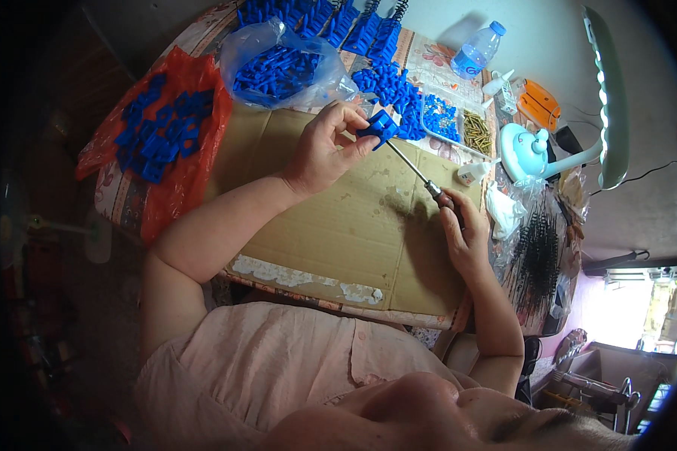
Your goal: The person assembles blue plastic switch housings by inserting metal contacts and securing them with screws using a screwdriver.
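Note:
Between the thumb and fingers of my left hand (325,148) is a small blue plastic part (381,129), held up over the cardboard sheet (320,218). My right hand (465,233) grips the handle of a screwdriver (410,165). Its metal shaft slants up and left, and the tip reaches the underside of the blue part; whether it sits in a screw is hidden. Beyond my left hand lies a clear plastic bag (278,71) full of blue pieces. A heap of small blue pieces (391,90) spreads just past the held part.
At left, a red plastic bag (210,143) bears blue parts. Blue assemblies with black springs (362,34) line the back. On the right are a container of brass-coloured screws (477,134), a white glue bottle (472,174), a lamp (523,150), a water bottle (478,51) and black springs (538,255).

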`<state>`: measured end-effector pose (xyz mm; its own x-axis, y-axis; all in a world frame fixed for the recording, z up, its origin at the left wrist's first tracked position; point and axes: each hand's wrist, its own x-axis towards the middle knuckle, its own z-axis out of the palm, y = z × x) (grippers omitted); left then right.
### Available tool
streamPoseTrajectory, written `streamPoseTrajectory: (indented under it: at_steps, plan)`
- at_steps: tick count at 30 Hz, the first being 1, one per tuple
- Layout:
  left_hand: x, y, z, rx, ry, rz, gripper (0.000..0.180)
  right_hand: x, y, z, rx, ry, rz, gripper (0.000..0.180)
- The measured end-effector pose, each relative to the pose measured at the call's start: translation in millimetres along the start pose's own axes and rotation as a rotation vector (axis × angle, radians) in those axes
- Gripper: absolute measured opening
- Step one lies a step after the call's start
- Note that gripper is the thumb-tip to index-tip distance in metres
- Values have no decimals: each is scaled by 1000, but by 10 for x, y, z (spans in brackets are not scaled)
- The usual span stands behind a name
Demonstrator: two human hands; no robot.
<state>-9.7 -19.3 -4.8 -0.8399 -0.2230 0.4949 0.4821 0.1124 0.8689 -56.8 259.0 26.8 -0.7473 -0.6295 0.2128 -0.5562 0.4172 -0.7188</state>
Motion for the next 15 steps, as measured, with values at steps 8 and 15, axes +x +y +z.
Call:
streamPoseTrajectory:
  at_steps: [8,15]
  plan:
    - [32,0,-22,-120,-30,-178,21,1,140,38,50,74,3,36]
    - [29,-13,-25,-110,-37,-143,19,-5,262,25,5,94,3,32]
